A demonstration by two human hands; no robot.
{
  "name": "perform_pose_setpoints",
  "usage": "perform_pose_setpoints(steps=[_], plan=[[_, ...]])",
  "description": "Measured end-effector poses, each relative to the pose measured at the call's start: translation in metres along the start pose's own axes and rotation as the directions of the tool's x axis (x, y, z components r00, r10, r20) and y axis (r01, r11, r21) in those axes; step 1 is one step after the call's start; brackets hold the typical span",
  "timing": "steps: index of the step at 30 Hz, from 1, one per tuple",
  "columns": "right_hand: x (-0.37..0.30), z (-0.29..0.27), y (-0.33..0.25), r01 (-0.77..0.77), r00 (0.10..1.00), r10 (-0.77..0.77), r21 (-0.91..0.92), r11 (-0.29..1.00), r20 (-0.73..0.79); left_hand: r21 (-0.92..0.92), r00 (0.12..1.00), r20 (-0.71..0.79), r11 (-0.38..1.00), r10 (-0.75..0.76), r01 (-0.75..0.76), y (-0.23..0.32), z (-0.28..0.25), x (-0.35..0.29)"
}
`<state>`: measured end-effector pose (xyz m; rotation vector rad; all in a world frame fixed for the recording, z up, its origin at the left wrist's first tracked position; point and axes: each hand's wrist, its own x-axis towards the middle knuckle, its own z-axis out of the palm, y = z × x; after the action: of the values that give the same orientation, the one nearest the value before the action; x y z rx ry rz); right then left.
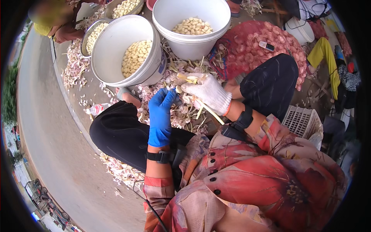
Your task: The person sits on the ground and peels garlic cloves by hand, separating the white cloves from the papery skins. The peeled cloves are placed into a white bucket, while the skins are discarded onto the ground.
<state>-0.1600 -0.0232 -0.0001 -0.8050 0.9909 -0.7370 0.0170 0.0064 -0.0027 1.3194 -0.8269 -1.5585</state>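
Observation:
My left hand, in a blue glove, is closed with thumb and fingertips pinched at a pale garlic clove. Meeting it there, my right hand, in a white knitted glove, is wrapped round garlic with its stalks; one long yellow-green stalk sticks out below the palm. Another stalk end shows by the fingertips. Whether a small tool sits between the blue fingers is hidden. Beneath both hands lies a heap of papery garlic skins.
Two white buckets with peeled cloves stand ahead. A red mesh sack of garlic lies at the right, a phone on it. A plastic bottle lies left, a white crate right. Another person sits far left.

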Motion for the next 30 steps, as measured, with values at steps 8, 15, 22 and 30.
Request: perform_pose_setpoints(steps=[8,15,22,30], plan=[[0.020,0.010,0.010,0.115,0.991,-0.121,-0.109,0.987,-0.050,-0.241,0.988,-0.068,0.958,0.140,-0.152,0.000,-0.004,0.003],[0.097,0.061,-0.046,0.589,0.805,-0.576,-0.310,0.746,0.143,0.025,0.889,-0.353,0.953,0.292,-0.303,-0.009,-0.031,0.007],[0.078,0.066,0.004,0.386,0.911,-0.405,-0.506,0.771,0.078,0.213,0.813,-0.429,0.918,0.395,-0.334,0.005,-0.020,0.010],[0.049,0.035,0.019,0.532,0.759,-0.649,-0.619,0.578,0.046,-0.016,0.971,-0.202,0.991,0.130,-0.136,0.006,-0.002,0.012]])
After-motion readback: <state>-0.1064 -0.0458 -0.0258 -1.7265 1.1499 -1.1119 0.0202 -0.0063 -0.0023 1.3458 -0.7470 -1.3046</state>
